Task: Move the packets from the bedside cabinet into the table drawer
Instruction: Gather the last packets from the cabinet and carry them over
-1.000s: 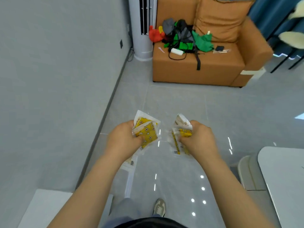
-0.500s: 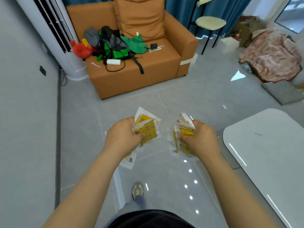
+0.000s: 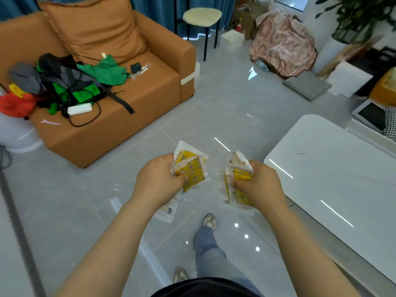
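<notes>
Two bunches of packets (image 3: 190,171), clenched by left hand (image 3: 159,180) and right hand (image 3: 262,186), seemingly for one trip to the two-o'clock table (image 3: 334,172).

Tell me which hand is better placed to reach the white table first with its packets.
Probably the right hand: it grips its packets nearest the white table. The left hand holds its stack farther away.

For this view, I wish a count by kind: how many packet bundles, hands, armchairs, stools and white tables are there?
Packet bundles: 2, left bundle in the left hand, right bundle in the right hand
Hands: 2
Orange armchair: 1
Stool: 1
White table: 1
Total: 7
</notes>
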`<state>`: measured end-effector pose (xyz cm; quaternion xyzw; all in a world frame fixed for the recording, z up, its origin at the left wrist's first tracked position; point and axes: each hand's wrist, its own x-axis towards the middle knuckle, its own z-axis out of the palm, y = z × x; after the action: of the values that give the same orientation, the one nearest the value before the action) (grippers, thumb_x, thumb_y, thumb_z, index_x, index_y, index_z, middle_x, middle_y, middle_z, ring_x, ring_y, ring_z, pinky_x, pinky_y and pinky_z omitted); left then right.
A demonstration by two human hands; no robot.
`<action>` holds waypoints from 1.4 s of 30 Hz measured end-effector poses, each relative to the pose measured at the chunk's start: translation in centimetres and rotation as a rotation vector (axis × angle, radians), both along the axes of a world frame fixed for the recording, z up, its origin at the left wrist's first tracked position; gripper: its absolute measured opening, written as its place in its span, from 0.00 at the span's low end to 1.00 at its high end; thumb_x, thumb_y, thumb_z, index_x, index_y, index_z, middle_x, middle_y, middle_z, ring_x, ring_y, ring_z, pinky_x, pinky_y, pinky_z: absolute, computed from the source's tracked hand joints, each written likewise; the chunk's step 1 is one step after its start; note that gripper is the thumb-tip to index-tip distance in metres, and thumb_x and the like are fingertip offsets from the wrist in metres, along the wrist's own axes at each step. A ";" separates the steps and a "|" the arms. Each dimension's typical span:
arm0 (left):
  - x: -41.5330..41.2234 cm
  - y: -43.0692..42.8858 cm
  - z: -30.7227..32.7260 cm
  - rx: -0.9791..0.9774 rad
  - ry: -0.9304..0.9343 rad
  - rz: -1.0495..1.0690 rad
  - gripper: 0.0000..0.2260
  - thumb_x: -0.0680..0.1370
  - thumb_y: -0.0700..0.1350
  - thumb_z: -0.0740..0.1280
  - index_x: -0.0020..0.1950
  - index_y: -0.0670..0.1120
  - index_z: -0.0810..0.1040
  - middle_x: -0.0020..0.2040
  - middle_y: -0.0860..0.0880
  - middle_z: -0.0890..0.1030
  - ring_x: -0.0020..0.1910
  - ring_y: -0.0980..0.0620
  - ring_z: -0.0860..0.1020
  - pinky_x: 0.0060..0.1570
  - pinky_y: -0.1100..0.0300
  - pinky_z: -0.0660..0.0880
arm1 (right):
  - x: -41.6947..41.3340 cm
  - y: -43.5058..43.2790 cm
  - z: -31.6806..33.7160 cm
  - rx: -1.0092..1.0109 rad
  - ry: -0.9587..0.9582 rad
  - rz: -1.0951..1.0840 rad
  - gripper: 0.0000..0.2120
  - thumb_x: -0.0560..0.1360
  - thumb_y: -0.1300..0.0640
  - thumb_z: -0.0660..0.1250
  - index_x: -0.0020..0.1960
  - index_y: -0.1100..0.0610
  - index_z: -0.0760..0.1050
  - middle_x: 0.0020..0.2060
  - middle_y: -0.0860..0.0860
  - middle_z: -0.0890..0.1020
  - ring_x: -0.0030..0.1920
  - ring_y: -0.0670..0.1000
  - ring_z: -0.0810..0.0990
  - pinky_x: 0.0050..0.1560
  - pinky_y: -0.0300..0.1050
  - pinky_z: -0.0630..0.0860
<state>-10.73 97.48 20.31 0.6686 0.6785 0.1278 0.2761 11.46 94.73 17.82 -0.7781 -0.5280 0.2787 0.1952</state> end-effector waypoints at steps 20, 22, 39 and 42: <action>16.5 31.9 0.0 -0.015 -0.018 -0.297 0.09 0.71 0.48 0.72 0.49 0.52 0.79 0.46 0.52 0.82 0.47 0.49 0.79 0.39 0.61 0.68 | 14.6 26.2 -0.9 0.015 0.079 -0.273 0.09 0.66 0.56 0.73 0.42 0.53 0.75 0.32 0.46 0.77 0.37 0.50 0.77 0.30 0.41 0.69; 18.0 35.4 -0.4 -0.028 -0.027 -0.335 0.08 0.70 0.47 0.72 0.49 0.52 0.79 0.46 0.52 0.83 0.47 0.50 0.80 0.40 0.61 0.71 | 15.9 29.1 -1.1 0.022 0.086 -0.305 0.10 0.66 0.54 0.74 0.44 0.53 0.76 0.33 0.46 0.77 0.35 0.47 0.77 0.29 0.40 0.68; 36.4 64.0 1.2 -0.045 -0.025 -0.702 0.08 0.70 0.48 0.71 0.48 0.51 0.80 0.45 0.53 0.82 0.46 0.50 0.79 0.41 0.59 0.73 | 29.5 50.2 0.6 0.036 0.057 -0.650 0.13 0.67 0.54 0.74 0.36 0.46 0.69 0.32 0.44 0.76 0.35 0.45 0.75 0.30 0.37 0.67; 41.5 66.7 0.7 -0.038 -0.007 -0.754 0.07 0.70 0.48 0.72 0.47 0.51 0.79 0.46 0.53 0.82 0.46 0.50 0.79 0.41 0.60 0.72 | 33.8 52.4 -0.2 0.039 0.044 -0.694 0.11 0.67 0.53 0.75 0.38 0.48 0.71 0.32 0.43 0.75 0.35 0.47 0.75 0.31 0.36 0.67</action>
<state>30.74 164.22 21.02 0.8657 0.3860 0.0068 0.3185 45.28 147.15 17.59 -0.9013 -0.2327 0.2021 0.3045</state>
